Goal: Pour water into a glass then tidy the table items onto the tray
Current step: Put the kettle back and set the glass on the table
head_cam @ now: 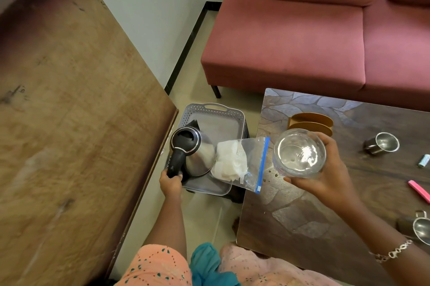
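A steel kettle (197,153) with a black lid and handle stands in a grey perforated tray (216,111) that sits low beside the table. My left hand (171,182) grips the kettle's black handle. My right hand (325,176) holds a clear glass (300,153) above the left part of the dark table (290,211); the glass looks to hold a little water. A zip bag (242,162) with white contents lies half in the tray, leaning toward the table edge.
On the table sit a brown holder (309,122), a steel cup (381,142), another steel cup (418,227) at the right edge, a pink stick (418,190) and a small roll (423,160). A pink sofa (302,41) is behind; a wooden surface (69,111) fills the left.
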`<control>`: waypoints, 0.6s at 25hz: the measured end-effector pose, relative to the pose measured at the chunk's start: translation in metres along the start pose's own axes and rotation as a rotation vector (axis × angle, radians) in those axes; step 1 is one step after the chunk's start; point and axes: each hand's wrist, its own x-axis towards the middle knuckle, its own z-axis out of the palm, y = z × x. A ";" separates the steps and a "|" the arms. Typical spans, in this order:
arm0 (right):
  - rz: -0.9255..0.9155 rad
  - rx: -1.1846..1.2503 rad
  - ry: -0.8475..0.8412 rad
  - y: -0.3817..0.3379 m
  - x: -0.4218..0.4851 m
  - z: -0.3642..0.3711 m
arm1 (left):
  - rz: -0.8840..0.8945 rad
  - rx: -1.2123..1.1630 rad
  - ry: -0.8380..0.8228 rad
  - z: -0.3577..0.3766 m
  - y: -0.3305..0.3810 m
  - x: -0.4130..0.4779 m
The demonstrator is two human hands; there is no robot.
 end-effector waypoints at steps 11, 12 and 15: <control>-0.082 0.110 0.026 0.010 -0.004 -0.028 | 0.332 -0.002 -0.061 0.033 0.094 -0.099; -0.087 0.113 0.028 0.012 -0.005 -0.033 | 0.323 -0.033 -0.198 0.044 0.106 -0.123; -0.084 0.124 0.029 0.020 -0.011 -0.047 | 0.143 -0.078 -0.738 0.071 0.120 -0.190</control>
